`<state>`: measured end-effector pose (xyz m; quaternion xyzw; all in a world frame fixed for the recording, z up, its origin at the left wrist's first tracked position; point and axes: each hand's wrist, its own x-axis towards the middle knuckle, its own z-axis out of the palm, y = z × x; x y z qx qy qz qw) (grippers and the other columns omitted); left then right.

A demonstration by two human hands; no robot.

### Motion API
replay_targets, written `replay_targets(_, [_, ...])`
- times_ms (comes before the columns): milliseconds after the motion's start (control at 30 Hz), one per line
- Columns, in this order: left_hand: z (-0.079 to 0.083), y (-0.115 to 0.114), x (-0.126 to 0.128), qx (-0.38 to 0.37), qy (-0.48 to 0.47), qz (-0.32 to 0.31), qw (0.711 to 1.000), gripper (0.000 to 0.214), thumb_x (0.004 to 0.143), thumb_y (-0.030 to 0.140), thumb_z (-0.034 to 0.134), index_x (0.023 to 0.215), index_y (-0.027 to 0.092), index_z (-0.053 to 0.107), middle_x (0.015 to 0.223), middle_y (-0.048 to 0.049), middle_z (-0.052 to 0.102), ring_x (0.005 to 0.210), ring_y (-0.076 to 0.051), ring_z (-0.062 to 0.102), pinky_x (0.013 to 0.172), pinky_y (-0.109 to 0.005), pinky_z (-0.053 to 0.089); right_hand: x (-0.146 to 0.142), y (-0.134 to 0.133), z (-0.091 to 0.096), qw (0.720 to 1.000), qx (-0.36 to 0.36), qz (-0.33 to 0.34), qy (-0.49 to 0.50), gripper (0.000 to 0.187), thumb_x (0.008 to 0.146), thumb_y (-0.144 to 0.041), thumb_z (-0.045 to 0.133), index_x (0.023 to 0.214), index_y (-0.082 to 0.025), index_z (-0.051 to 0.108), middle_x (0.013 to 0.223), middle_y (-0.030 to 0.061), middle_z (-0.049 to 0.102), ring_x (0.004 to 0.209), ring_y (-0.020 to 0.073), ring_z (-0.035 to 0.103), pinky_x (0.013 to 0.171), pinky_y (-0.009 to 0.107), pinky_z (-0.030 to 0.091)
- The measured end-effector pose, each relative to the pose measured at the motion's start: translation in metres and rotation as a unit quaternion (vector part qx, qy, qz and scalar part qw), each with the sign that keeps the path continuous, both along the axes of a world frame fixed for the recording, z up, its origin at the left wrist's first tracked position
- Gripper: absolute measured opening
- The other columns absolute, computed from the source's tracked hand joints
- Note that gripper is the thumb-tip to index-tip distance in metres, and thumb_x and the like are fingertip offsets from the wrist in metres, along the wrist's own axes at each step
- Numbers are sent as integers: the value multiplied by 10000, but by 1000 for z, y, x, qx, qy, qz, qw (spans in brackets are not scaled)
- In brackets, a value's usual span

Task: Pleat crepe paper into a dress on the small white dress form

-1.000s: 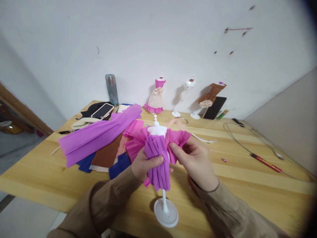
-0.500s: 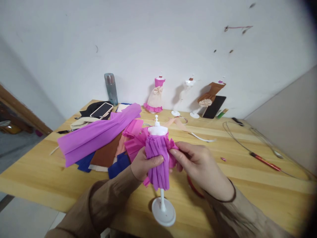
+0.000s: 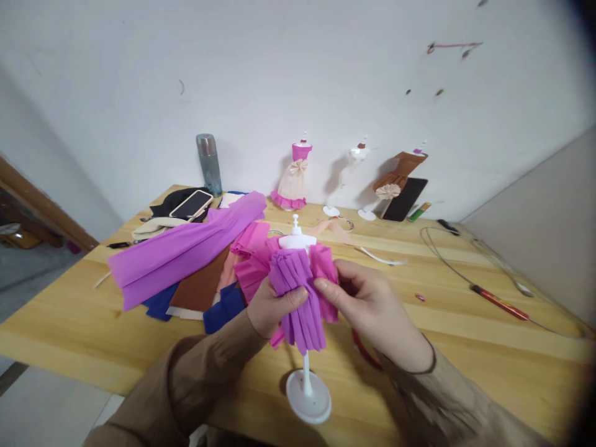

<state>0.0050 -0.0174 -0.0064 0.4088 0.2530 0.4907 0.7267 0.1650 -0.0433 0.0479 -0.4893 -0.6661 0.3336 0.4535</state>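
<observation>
A small white mannequin [image 3: 297, 239] on a round white base [image 3: 308, 405] stands near the table's front edge. Pleated purple crepe paper [image 3: 298, 298] hangs down its front, and pleated pink crepe paper [image 3: 326, 273] wraps its sides. My left hand [image 3: 272, 309] presses the purple pleats against the mannequin's waist with the thumb. My right hand [image 3: 365, 298] pinches the pink paper at the mannequin's right side, folded in close to the body.
A pile of purple, brown, blue and pink paper sheets [image 3: 186, 254] lies to the left. A phone [image 3: 192, 205] and a grey bottle [image 3: 208, 162] are behind it. Three dressed mannequins [image 3: 293, 177] stand by the wall. A wire and a red-handled tool [image 3: 500, 303] lie at right.
My right hand has drawn the pink paper from spread out at the right inward against the mannequin's side. The left hand has held its place on the purple pleats.
</observation>
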Motion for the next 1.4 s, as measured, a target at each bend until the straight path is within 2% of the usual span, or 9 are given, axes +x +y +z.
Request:
replay_targets(133, [-3, 2, 0, 19, 2, -33, 999, 476, 625, 460, 881, 921, 150, 675, 823, -47, 711, 738, -184, 666, 716, -326, 537, -2, -3, 12, 991, -105, 70, 50, 416, 815, -585, 674, 718, -193, 575, 531, -20, 550, 452, 107, 489, 447, 244, 396])
replay_targets(267, [-8, 3, 0, 33, 19, -48, 998, 499, 652, 508, 853, 922, 137, 659, 750, -44, 692, 669, -185, 660, 690, -342, 534, -3, -3, 11, 982, -148, 75, 86, 406, 780, -556, 729, 728, -185, 572, 540, -14, 587, 435, 106, 543, 434, 225, 418])
replay_targets(400, [-8, 3, 0, 41, 31, -45, 998, 515, 661, 546, 833, 917, 135, 657, 720, -39, 682, 647, -179, 649, 676, -336, 521, -3, -3, 3, 990, -112, 64, 61, 373, 820, -525, 695, 719, -192, 562, 540, -17, 580, 430, 105, 531, 430, 230, 434])
replay_targets(567, [-1, 1, -1, 42, 53, -11, 998, 419, 669, 472, 845, 850, 135, 674, 746, -34, 682, 705, -183, 644, 716, -339, 519, 0, -7, 5, 997, -16, 37, -72, 346, 851, -461, 667, 659, -202, 541, 532, -17, 528, 464, 110, 472, 434, 236, 378])
replay_targets(633, [-1, 0, -1, 45, 51, -10, 998, 415, 660, 478, 846, 837, 141, 680, 730, -27, 676, 688, -178, 635, 722, -343, 520, 2, -7, 6, 995, 0, 34, -94, 352, 884, -444, 629, 643, -200, 551, 530, -10, 536, 466, 110, 465, 442, 241, 373])
replay_targets(800, [-1, 1, 0, 46, 49, -17, 998, 446, 647, 520, 843, 810, 143, 670, 705, -32, 677, 667, -177, 628, 727, -354, 527, 4, -4, 11, 994, -67, 88, 5, 450, 908, -523, 586, 601, -194, 566, 520, 5, 577, 469, 107, 498, 458, 236, 392])
replay_targets(1000, [0, 0, -1, 52, 27, -39, 998, 426, 655, 494, 846, 846, 146, 691, 720, -35, 685, 665, -181, 640, 722, -358, 538, 1, 4, 9, 972, -161, 85, 145, 394, 709, -503, 814, 689, -197, 566, 480, -58, 530, 371, 79, 453, 386, 205, 341])
replay_targets(1200, [-3, -4, -5, 29, 43, -59, 997, 462, 630, 514, 859, 815, 129, 682, 669, -44, 676, 648, -193, 648, 682, -347, 534, -1, 15, 0, 983, -94, 55, 146, 450, 587, -442, 900, 578, -182, 533, 532, -46, 510, 478, 73, 428, 459, 210, 361])
replay_targets(1400, [-3, -4, -4, 14, 42, -61, 997, 494, 599, 551, 866, 783, 128, 688, 628, -28, 658, 616, -182, 640, 669, -339, 543, -2, 11, -4, 983, -97, 63, 144, 411, 698, -481, 818, 616, -190, 539, 529, -50, 479, 463, 77, 381, 454, 228, 325])
